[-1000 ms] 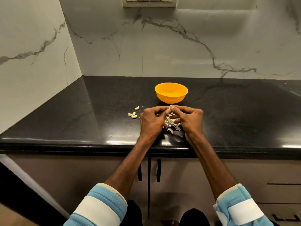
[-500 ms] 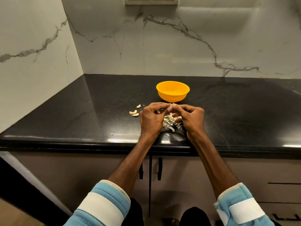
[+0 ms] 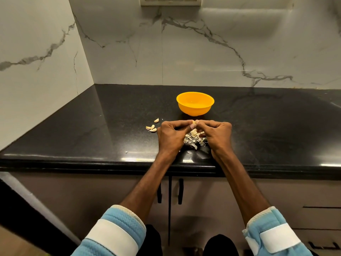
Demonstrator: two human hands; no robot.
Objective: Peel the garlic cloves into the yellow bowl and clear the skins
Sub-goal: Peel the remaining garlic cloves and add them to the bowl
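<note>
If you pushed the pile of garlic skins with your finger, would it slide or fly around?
The pale, papery garlic skins look thin and curled, so they would probably scatter or flutter rather than slide together. Stray flakes already lie apart on the glossy black countertop, which suggests they drift easily. They likely weigh almost nothing.

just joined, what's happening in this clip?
A person is peeling garlic at a black countertop. The left hand and right hand together pinch one garlic clove at their fingertips, just in front of the yellow bowl. A pile of garlic skins lies on the counter between and under the hands. A few unpeeled cloves wait to the left. What is in the bowl cannot be made out from here.
</note>
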